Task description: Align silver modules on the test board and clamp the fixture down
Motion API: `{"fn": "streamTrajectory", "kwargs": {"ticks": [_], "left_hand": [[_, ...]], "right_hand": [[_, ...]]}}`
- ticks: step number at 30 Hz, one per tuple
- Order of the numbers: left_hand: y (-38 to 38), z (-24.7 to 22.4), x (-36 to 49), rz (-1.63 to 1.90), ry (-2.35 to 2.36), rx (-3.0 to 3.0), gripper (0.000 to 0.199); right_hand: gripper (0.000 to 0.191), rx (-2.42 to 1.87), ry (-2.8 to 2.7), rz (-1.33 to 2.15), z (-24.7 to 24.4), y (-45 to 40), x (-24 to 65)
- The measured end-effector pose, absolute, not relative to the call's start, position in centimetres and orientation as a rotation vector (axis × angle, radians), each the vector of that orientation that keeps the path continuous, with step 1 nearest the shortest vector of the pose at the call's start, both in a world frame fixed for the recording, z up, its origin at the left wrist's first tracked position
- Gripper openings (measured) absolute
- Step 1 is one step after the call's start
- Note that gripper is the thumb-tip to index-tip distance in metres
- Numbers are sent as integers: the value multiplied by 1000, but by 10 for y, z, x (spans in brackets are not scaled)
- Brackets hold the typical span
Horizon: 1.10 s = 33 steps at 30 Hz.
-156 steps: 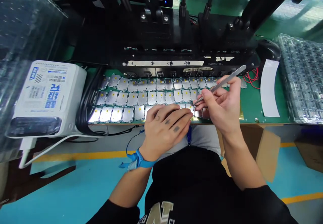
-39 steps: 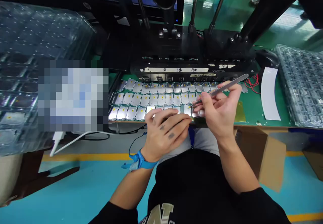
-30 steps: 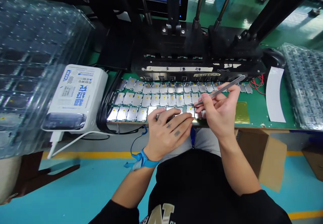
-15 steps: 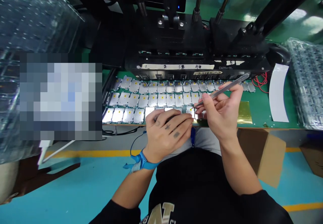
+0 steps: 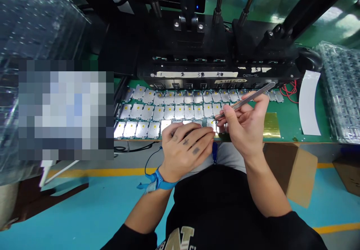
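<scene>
Several silvery boards [image 5: 142, 129] with small yellow dots lie in three rows on the green mat. My right hand [image 5: 244, 122] grips metal tweezers [image 5: 253, 96], their tip down on a board [image 5: 211, 125] in the front row. My left hand [image 5: 189, 148], with a blue strap [image 5: 160, 180] round its wrist, rests bent over the front row, its fingertips beside that same board. Its fingers are curled close together; anything under them is hidden.
Behind the rows stands a black machine [image 5: 180, 75] with switches and numbered tape. Clear plastic trays [image 5: 340, 96] are stacked at right, near a white strip [image 5: 308, 103] and a gold sheet [image 5: 271, 125]. More trays [image 5: 33, 24] stand at left. A cardboard box [image 5: 298, 175] sits below the edge.
The view has shifted slightly. My right hand and the tweezers have moved a little to the left; my left hand has stayed nearly the same.
</scene>
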<state>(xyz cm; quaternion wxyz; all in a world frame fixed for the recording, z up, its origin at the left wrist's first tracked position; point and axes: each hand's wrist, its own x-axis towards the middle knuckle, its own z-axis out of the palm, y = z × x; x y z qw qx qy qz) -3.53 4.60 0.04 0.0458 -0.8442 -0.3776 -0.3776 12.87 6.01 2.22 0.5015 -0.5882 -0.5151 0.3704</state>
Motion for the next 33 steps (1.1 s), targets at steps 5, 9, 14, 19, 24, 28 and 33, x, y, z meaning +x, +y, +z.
{"fn": "streamTrajectory", "kwargs": {"ticks": [5,9,14,19,24,28,33], "left_hand": [[47,0,-36,-1166,-1141,-2571,18],[46,-1,-36,-1171,-1141,-2580,18],[46,-2,-36,-1199,-1126,-2594,22],[47,-1,-35,-1175,-1112,-2569,22],[48,-1,-35,-1154,-1074,-2540,22],[48,-1,-34,-1151,-1057,-2532,19],[47,0,-35,-1155,-1077,-2559,16]], "right_hand": [[40,-1395,-1230,870,21,60,129],[39,-1354,-1222,887,19,60,128],[40,-1328,-1249,585,27,50,126],[36,-1299,-1242,243,42,41,168],[24,-1595,-1444,142,40,38,248],[27,-1766,-1832,40,28,39,291],[27,-1738,-2051,-91,17,44,309]]}}
